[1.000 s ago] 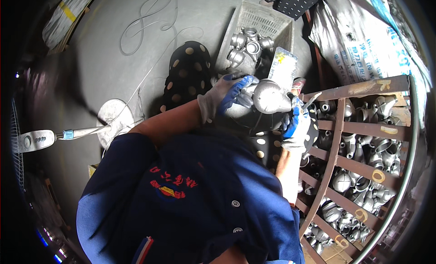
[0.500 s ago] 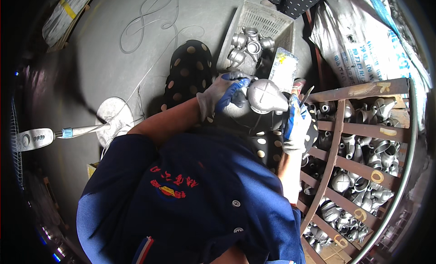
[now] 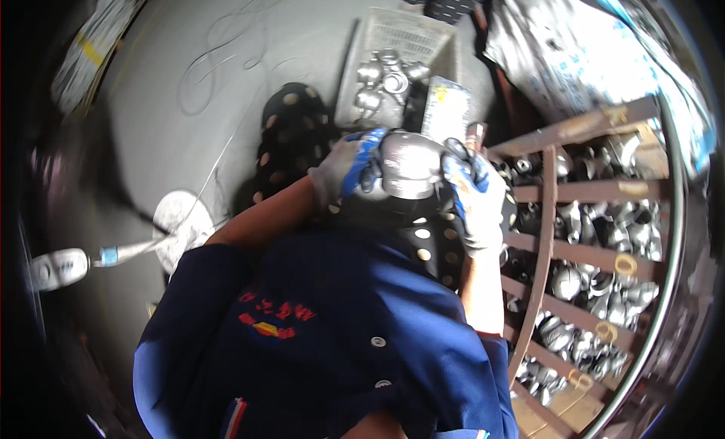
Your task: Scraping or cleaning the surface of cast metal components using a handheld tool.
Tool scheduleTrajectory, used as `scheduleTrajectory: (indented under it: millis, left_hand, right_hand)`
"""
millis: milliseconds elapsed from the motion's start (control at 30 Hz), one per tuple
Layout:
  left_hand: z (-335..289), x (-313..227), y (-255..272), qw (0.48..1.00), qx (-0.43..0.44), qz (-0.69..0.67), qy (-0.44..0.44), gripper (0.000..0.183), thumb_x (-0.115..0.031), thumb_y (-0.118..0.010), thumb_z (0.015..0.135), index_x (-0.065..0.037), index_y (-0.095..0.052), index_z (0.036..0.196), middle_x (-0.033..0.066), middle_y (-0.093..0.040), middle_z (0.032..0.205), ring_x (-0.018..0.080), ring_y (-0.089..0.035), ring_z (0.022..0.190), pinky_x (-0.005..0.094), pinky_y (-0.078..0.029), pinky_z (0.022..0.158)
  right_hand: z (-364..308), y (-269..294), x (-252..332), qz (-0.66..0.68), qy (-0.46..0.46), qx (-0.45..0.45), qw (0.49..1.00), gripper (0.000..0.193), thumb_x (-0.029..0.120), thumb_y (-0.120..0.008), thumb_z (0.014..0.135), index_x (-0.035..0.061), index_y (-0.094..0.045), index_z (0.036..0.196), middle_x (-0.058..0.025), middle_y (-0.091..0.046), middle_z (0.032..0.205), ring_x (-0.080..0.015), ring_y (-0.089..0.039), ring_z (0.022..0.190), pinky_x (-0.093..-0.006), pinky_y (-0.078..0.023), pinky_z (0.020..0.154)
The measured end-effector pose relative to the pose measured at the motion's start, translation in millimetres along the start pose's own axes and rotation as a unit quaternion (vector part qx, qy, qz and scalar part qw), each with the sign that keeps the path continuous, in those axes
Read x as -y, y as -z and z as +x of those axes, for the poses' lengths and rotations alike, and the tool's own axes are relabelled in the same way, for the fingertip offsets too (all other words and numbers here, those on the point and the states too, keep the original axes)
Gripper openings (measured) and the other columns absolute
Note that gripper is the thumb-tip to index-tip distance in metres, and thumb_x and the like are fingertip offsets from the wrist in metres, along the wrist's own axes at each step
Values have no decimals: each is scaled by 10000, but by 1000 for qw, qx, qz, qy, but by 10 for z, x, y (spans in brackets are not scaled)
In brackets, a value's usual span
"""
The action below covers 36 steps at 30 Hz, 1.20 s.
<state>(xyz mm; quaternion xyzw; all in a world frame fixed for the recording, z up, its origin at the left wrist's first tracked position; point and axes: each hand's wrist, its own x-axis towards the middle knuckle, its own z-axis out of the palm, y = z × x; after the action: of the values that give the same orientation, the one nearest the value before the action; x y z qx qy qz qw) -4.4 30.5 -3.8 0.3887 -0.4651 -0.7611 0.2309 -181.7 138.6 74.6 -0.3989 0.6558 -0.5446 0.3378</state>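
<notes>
Bulbous grey metal casting (image 3: 410, 165): upper centre of frame, between two gloved hands above the lap, lit hard from above.

Left hand (image 3: 355, 163): grasping the casting's left side, blue-coated fingers curled against it. Right hand (image 3: 476, 188): closed around the right side, dark fingertips at the casting's edge. Whether it also holds a tool: cannot tell, blurred.

Step in hand (judged): two-handed holding and handling of a single piece, perhaps looking over its surface. A further turn would call for one hand steadying the body while the other shifts its grip.

Orientation: broad rounded shoulder towards the top of the frame, narrower collar towards the lower edge. Axis through the collar runs roughly top to bottom of the frame. Width and height look much alike, so no clear long axis; any side outlet at right would be hidden by the fingers.

Surroundings: grey plastic crate (image 3: 411, 40) at upper centre, holding a cluster of ported castings (image 3: 395, 82); pale yellow-marked panel (image 3: 445, 110) at the crate's lower right. Brown barred rack (image 3: 549, 212) at right, with many loose castings (image 3: 566, 282) behind its bars.
</notes>
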Motion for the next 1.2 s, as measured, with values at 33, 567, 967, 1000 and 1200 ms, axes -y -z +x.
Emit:
scheduleTrajectory:
  millis: [33, 567, 967, 1000, 1200]
  left_hand:
    - [10, -24, -6, 998, 13, -51, 38, 320, -331, -460, 961, -43, -600, 968, 21, -501, 545, 97, -460, 397, 252, -377, 365]
    - [-166, -278, -278, 978, 38, -203, -33, 239, -280, -511, 942, -65, -590, 875, 57, -545, 545, 129, -476, 364, 239, -371, 340]
    - [118, -45, -189, 962, 81, -52, -257, 343, -213, -388, 985, -23, -473, 1257, 77, -561, 1147, 128, -534, 1055, 280, -411, 943]
    - [147, -27, -204, 950, 140, -205, -187, 386, -239, -351, 994, -17, -428, 1301, 89, -545, 1183, 145, -533, 1076, 297, -403, 969]
    - [331, -22, -85, 917, 215, -295, -163, 407, -239, -383, 973, 9, -425, 1294, 119, -536, 1228, 181, -542, 1096, 325, -405, 993]
  right_hand:
    - [6, 22, 21, 60, -23, 8, 998, 385, 92, -680, 818, -82, -574, 1146, -50, -639, 906, -74, -548, 772, -211, -463, 714]
    - [-93, 268, 56, 150, 54, -26, 987, 276, 37, -568, 842, -66, -606, 1095, -116, -638, 1064, -128, -572, 923, -239, -421, 868]
    - [-166, 4, -162, 182, 7, -39, 983, 303, 159, -486, 937, -57, -557, 1138, -82, -638, 975, -71, -535, 654, -181, -412, 529]
    - [-153, -41, -217, 205, -11, -26, 978, 293, 168, -518, 922, -21, -561, 1142, -22, -569, 827, -45, -439, 544, -170, -331, 452]
    - [-150, -102, -417, 319, -88, 12, 943, 273, 146, -553, 910, 15, -562, 1149, 44, -489, 701, -22, -399, 500, -159, -327, 444]
